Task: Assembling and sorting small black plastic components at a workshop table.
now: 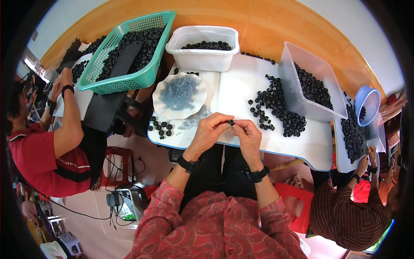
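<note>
White counter (241,80). Clear tub (312,103) far right of dish (174,113), white tub (202,61) behind it; both hold black pieces. Loose heap (278,102) right of dish: likely much left. Left hand (208,131) and right hand (250,137), front-right of dish, pinch one piece (230,122) between fingers; seemingly mid-work. Small cluster (161,127) front-left of dish: perhaps finished, cannot tell.

Black piece (230,122) partly hidden by fingertips (225,117), bluish bits (179,93) too small to tell, patterned shirt (207,228) cut off below
</note>
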Action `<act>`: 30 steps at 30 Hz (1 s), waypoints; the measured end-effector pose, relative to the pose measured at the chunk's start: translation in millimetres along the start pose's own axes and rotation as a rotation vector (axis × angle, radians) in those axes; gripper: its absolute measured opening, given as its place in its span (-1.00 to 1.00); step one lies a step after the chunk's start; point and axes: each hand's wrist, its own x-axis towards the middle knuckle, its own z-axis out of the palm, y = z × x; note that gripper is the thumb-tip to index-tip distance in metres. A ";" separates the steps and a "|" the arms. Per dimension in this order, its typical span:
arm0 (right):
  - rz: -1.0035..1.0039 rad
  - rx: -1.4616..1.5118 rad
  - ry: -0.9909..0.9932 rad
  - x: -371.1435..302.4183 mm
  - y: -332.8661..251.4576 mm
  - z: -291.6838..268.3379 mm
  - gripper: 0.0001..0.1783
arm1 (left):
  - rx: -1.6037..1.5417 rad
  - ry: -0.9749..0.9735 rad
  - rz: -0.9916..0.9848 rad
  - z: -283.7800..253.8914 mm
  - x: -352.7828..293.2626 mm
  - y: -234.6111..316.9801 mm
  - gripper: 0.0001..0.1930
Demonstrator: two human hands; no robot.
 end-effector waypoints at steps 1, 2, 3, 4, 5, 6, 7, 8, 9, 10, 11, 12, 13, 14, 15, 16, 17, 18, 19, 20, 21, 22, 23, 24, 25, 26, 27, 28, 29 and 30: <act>0.002 0.022 -0.011 -1.1 0.1 -0.9 -0.87 | -0.043 -0.035 -0.044 -1.8 -0.6 -0.3 -0.73; -0.006 0.023 -0.013 -1.8 -0.2 -1.8 -0.87 | -0.086 -0.070 -0.087 -3.4 -0.4 0.5 -0.74; 0.006 0.037 -0.020 -2.3 -0.5 -2.6 -0.87 | -0.064 -0.086 -0.099 -5.0 0.6 3.4 -0.77; 0.017 0.051 -0.027 -2.5 -0.9 -3.3 -0.87 | -0.062 -0.084 -0.092 -5.6 1.0 2.3 -0.77; 0.019 0.060 -0.030 -3.2 -3.1 -2.7 -0.88 | -0.093 -0.100 -0.134 -5.7 0.9 1.4 -0.77; 0.013 0.061 -0.033 -3.3 -2.4 -2.7 -0.88 | -0.125 -0.115 -0.177 -5.6 0.6 0.6 -0.78; 0.009 0.030 -0.039 -3.1 0.0 -3.2 -0.88 | -0.132 -0.102 -0.193 -5.2 -0.2 -0.1 -0.79; 0.007 -0.001 -0.043 -3.2 0.0 -2.9 -0.88 | -0.130 -0.101 -0.189 -5.4 0.0 0.3 -0.79; 0.011 0.005 -0.052 -3.3 -0.1 -2.9 -0.87 | -0.149 -0.098 -0.221 -6.1 0.3 0.2 -0.81; 0.008 0.006 -0.053 -3.0 0.2 -2.2 -0.87 | -0.169 -0.095 -0.253 -6.2 1.3 0.2 -0.82; 0.008 -0.012 -0.035 -2.6 0.0 -1.3 -0.87 | -0.168 -0.095 -0.250 -5.5 3.4 1.8 -0.82; 0.007 -0.030 -0.017 -2.4 -0.2 -0.3 -0.87 | -0.221 -0.095 -0.303 -4.6 6.0 3.5 -0.83; 0.004 -0.030 -0.015 -2.4 -0.3 0.6 -0.87 | -0.274 -0.096 -0.356 -3.6 9.0 5.5 -0.83; 0.003 -0.025 0.004 -2.0 -0.2 2.2 -0.87 | -0.273 -0.096 -0.352 -3.0 15.2 9.5 -0.83; 0.001 -0.020 0.025 -1.7 0.0 2.7 -0.87 | -0.236 -0.068 -0.379 -1.9 24.7 13.9 -0.84; -0.004 -0.021 0.027 -1.9 1.3 1.9 -0.87 | -0.198 -0.039 -0.405 -0.4 36.2 16.9 -0.84; -0.013 -0.040 0.032 -2.7 3.6 1.7 -0.88 | -0.171 -0.002 -0.386 -0.8 51.1 18.1 -0.83; -0.022 -0.059 0.039 -3.2 5.3 0.8 -0.89 | -0.147 0.035 -0.391 -2.4 69.4 25.3 -0.82; -0.023 -0.061 0.041 -2.9 6.6 -1.0 -0.88 | -0.210 0.076 -0.355 -3.2 89.4 26.0 -0.80; -0.025 -0.061 0.040 -3.6 8.2 -0.6 -0.88 | -0.257 0.113 -0.340 -7.3 112.9 22.6 -0.79; -0.033 -0.074 0.045 -3.6 8.4 -1.7 -0.88 | -0.332 0.181 -0.299 -7.7 135.9 30.5 -0.79; -0.042 -0.081 0.036 -3.6 6.5 2.6 -0.88 | -0.417 0.226 -0.258 -16.9 158.3 28.4 -0.81; -0.053 -0.094 0.035 -3.8 4.3 6.8 -0.88 | -0.553 0.257 -0.228 -24.4 180.2 30.5 -0.79; -0.057 -0.096 0.033 -3.9 3.5 7.2 -0.88 | -0.622 0.264 -0.237 -30.0 197.1 29.0 -0.72; -0.044 -0.100 0.032 -5.3 3.3 8.2 -0.88 | -0.607 0.306 -0.267 -33.2 202.8 25.2 -0.68; -0.032 -0.106 0.039 -5.4 3.7 7.4 -0.88 | -0.595 0.341 -0.297 -32.1 207.6 23.2 -0.64; -0.048 -0.116 0.048 -5.2 4.5 8.2 -0.89 | -0.598 0.340 -0.292 -30.6 205.1 19.4 -0.64; -0.053 -0.117 0.045 -3.6 4.5 7.5 -0.89 | -0.637 0.354 -0.246 -28.9 196.3 14.3 -0.64; -0.053 -0.111 0.040 -3.5 5.1 6.7 -0.89 | -0.677 0.361 -0.206 -25.8 185.6 10.5 -0.63; -0.051 -0.105 0.033 -4.7 5.3 5.6 -0.89 | -0.679 0.359 -0.207 -25.3 173.9 8.9 -0.63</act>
